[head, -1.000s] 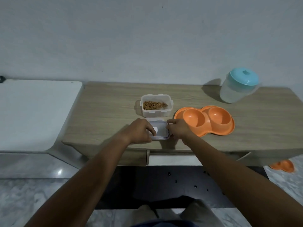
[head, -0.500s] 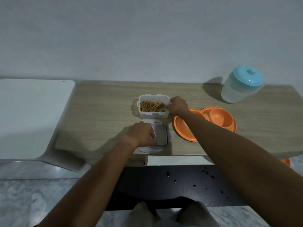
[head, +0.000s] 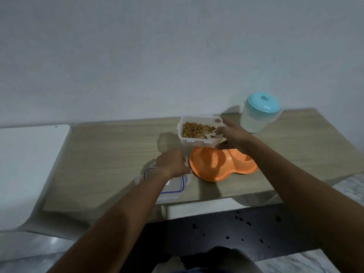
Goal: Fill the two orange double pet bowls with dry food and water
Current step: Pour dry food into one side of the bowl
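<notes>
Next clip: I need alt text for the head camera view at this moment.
A person's right hand grips the right side of an open food container of kibble, at the far edge of an orange double bowl on a wooden table. The left hand rests on the container's lid near the front edge; a blue-topped jug stands behind.

One orange double bowl with two wells, near right. One food container of kibble, far centre. One lid, near centre. One jug, far right. Two hands: left hand, right hand. One wooden table; one white surface, left.
</notes>
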